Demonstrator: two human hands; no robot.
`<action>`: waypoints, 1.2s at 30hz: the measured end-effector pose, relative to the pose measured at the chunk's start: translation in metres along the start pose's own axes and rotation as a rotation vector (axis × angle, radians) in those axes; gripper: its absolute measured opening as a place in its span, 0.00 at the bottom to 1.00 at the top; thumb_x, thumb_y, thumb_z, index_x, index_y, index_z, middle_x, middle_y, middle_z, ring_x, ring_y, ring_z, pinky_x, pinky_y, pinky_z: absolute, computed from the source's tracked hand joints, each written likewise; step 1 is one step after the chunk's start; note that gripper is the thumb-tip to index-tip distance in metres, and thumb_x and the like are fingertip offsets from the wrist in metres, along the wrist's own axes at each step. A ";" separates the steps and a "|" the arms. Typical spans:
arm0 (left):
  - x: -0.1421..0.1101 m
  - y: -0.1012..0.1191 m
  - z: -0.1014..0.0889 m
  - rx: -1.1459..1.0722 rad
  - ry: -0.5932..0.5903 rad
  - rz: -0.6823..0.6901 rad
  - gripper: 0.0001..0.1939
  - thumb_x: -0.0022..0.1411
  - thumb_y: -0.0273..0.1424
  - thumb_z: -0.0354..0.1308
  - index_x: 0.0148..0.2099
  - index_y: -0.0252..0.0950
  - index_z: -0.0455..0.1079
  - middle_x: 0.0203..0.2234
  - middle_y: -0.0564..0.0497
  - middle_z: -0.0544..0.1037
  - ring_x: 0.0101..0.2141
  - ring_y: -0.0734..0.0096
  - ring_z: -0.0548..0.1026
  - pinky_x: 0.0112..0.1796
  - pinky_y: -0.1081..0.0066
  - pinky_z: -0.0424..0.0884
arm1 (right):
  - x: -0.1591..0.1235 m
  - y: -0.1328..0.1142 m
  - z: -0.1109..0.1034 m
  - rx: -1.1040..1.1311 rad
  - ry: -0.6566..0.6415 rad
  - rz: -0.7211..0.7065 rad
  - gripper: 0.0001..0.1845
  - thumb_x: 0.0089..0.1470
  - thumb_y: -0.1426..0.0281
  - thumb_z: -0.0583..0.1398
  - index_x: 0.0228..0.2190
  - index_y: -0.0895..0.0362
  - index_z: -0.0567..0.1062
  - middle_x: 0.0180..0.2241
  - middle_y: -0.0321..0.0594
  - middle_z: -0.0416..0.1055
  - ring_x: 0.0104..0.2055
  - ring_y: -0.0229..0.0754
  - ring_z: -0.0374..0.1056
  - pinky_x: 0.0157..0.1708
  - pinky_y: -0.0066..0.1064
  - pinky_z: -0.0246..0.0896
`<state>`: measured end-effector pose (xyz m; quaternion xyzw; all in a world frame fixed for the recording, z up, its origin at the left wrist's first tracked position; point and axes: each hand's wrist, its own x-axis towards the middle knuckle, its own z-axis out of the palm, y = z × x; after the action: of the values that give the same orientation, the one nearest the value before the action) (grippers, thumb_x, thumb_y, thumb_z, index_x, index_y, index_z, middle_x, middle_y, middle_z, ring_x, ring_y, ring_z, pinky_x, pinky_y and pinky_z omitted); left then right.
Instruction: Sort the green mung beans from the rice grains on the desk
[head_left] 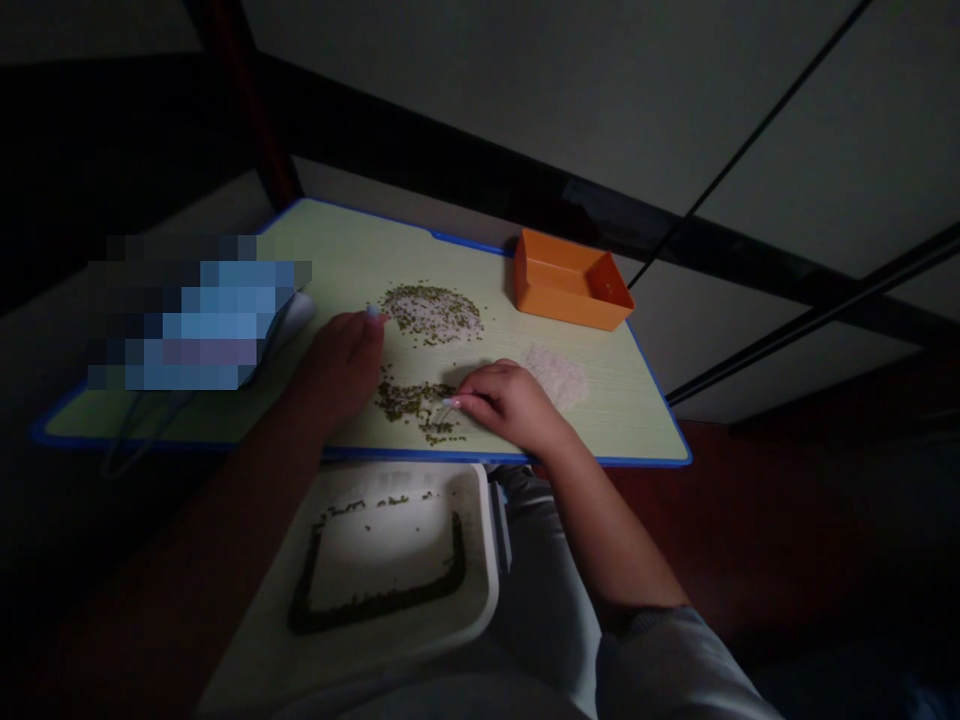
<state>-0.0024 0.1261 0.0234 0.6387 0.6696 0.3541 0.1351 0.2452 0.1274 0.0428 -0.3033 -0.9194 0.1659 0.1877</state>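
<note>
A mixed pile of green beans and white rice (433,310) lies on the pale green table (337,260). My left hand (343,358) rests flat beside it, fingers stretched toward the pile. A smaller heap of green beans (411,402) sits near the front edge, and my right hand (510,400) lies on it with fingers curled and fingertips touching the beans. A heap of white rice (556,375) lies just right of my right hand. A white tray (480,560) on my lap holds green beans along its inner edges.
An orange box (571,283) stands at the table's far right. A pixelated blue patch (195,320) covers the left part of the table, with a pale cable (142,430) trailing over the front edge. Dark floor surrounds the table.
</note>
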 end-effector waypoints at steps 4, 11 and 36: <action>0.001 -0.002 0.000 -0.003 0.003 -0.004 0.35 0.72 0.52 0.30 0.48 0.36 0.72 0.51 0.33 0.80 0.57 0.50 0.76 0.65 0.48 0.69 | 0.001 -0.001 -0.001 -0.033 -0.009 -0.026 0.19 0.74 0.61 0.59 0.31 0.57 0.79 0.32 0.42 0.79 0.37 0.42 0.72 0.48 0.35 0.58; 0.001 -0.008 0.004 0.010 0.024 0.052 0.34 0.73 0.52 0.29 0.41 0.38 0.71 0.44 0.35 0.80 0.50 0.50 0.77 0.60 0.44 0.73 | 0.004 -0.001 -0.001 -0.063 -0.022 -0.033 0.16 0.73 0.64 0.60 0.32 0.57 0.80 0.32 0.41 0.79 0.37 0.42 0.72 0.47 0.34 0.57; 0.002 -0.005 0.001 0.023 -0.008 0.013 0.37 0.74 0.52 0.27 0.48 0.35 0.73 0.49 0.34 0.79 0.55 0.51 0.76 0.64 0.47 0.69 | 0.003 -0.004 0.002 -0.045 -0.064 -0.048 0.20 0.74 0.61 0.59 0.33 0.58 0.81 0.34 0.44 0.81 0.40 0.43 0.75 0.47 0.34 0.58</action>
<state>-0.0056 0.1284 0.0204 0.6459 0.6690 0.3448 0.1281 0.2399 0.1261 0.0436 -0.2801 -0.9353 0.1503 0.1553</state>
